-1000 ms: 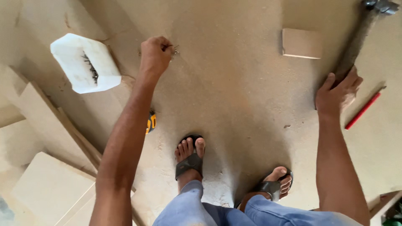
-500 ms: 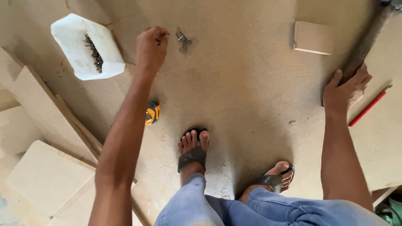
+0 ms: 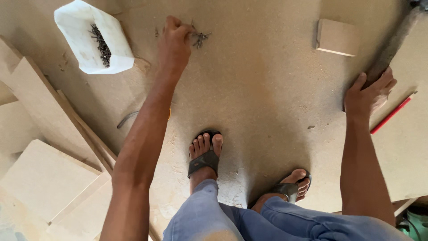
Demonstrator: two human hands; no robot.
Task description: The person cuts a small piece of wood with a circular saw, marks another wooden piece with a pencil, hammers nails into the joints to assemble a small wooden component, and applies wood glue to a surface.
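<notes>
Big tan board (image 3: 267, 102) as floor, dusted with sawdust (image 3: 227, 187). Pale offcut boards (image 3: 44, 174) stacked left, small wood block (image 3: 336, 38) top right. Soft even daylight, faint shadows.

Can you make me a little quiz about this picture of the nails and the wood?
1. True or false: the white container holds dark nails.
2. Which hand touches the small pile of loose nails: A) left hand B) right hand?
3. What red thing lies on the board beside the right hand?

Key: 1 true. 2 A. 3 a red pencil.
</notes>
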